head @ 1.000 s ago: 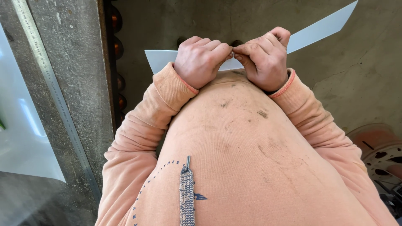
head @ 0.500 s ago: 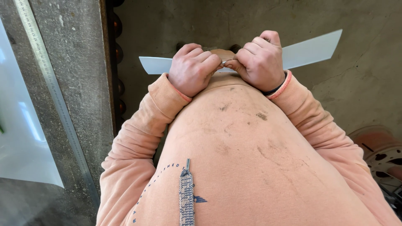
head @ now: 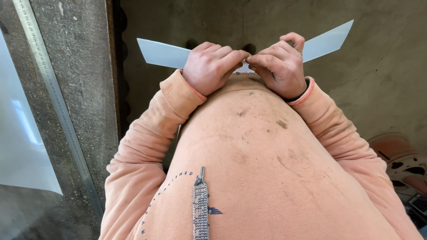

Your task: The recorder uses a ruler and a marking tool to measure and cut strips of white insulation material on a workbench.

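Note:
A long pale blue-white strip of sheet material (head: 161, 54) runs across the view in front of my body, bent in a shallow V at its middle. My left hand (head: 210, 67) grips it just left of the bend, fingers curled over its top edge. My right hand (head: 279, 66) grips it just right of the bend, thumb and fingers pinching the strip. The two hands meet knuckle to knuckle at the middle. The strip's right end (head: 328, 40) rises toward the upper right. My peach sweatshirt, smudged with dirt, hides what lies below the hands.
A long steel ruler (head: 53, 93) lies on a grey stone-like bench top (head: 84, 66) at the left, beside a large white sheet (head: 20, 142). Concrete floor (head: 382, 75) lies beyond. A reddish round metal part (head: 400, 158) sits at the lower right.
The strip has tilted: its right end has risen and its left end sits a little lower. My hands stay together at the middle, fingers shifting along the bend.

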